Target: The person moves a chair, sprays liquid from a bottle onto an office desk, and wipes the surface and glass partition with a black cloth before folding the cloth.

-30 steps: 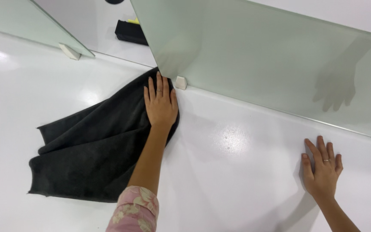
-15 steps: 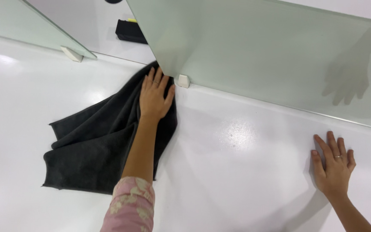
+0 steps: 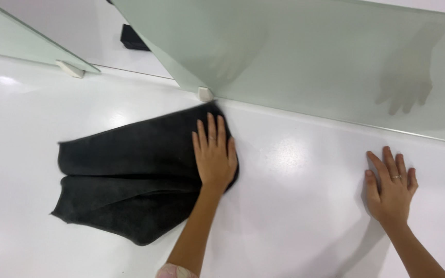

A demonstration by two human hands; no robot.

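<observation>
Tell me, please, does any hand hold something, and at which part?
Nothing is gripped. The left hand presses flat on the right end of the dark cloth. The right hand lies flat on the bare white table.

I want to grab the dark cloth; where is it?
The cloth lies left of centre on the white table, under the left hand, below the glass panel.

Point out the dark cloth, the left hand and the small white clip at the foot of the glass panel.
dark cloth (image 3: 124,180), head view, on its bare middle left of the hand.
left hand (image 3: 215,157), head view, on the back of the hand, flat on the cloth.
small white clip (image 3: 205,94), head view, on its front face.
</observation>
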